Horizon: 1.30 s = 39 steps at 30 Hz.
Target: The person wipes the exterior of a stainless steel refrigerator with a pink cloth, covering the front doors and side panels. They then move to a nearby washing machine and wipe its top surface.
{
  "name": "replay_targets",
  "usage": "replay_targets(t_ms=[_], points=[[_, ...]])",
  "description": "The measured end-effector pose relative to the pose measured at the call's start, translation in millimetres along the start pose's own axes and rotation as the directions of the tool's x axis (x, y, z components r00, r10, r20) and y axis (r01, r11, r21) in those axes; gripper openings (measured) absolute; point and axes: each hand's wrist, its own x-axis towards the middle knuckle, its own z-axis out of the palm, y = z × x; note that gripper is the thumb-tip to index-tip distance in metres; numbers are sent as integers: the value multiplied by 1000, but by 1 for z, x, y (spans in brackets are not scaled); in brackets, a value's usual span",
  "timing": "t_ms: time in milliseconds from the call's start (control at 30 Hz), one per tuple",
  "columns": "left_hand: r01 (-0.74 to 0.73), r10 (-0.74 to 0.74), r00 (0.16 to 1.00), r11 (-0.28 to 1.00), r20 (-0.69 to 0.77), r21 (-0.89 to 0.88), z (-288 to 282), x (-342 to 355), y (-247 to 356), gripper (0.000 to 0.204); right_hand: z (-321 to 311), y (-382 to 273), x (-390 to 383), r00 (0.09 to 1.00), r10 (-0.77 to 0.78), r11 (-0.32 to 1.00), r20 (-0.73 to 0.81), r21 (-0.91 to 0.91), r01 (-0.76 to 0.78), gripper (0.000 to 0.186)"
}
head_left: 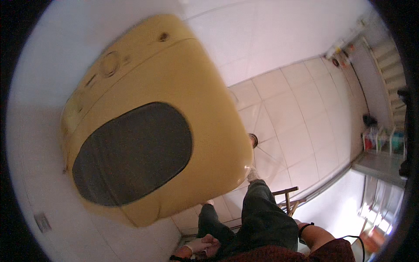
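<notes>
A yellow top-loading washing machine (214, 113) with a dark oval window (135, 153) in its lid fills the left and middle of the view. My left hand (204, 245) is low by my left thigh, apart from the machine. Its fingers look curled around something pale that blur keeps me from making out. At the lower right my right forearm (318, 238), with a black band at the wrist, hangs beside my right thigh. Little of my right hand (298, 222) shows behind the trouser leg, and its fingers are hidden. Neither hand touches the machine.
Pale floor tiles (301, 118) stretch to the right. A brown wooden stool or rack (287, 198) stands by my right leg. Near the machine's right side is a round floor drain (253, 140). A shelf with bottles (384, 139) is at the far right.
</notes>
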Motion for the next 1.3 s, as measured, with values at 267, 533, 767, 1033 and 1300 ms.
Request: replay_targets(t_ms=[267,533,767,1033,1300], points=[[465,-393,855,869,-338,168,18,-108,164,78,51,97,16,989,59,976,134,202,-86,36],[720,-642,655,691,-398,70,71,-93,227,83,127,144,58,978,1,948,209,311,-67,35],[792,-715,572,608,-401,46,70,-82,268,78,174,127,121,989,-82,928,124,372,31,34],[713,-572,660,681,-487,168,60,-91,233,65,80,109,93,944,192,811,-268,585,0,30],[412,-326,843,903,-428,123,14,-99,153,65,-25,-29,-69,664,-736,676,-130,-91,732,31]])
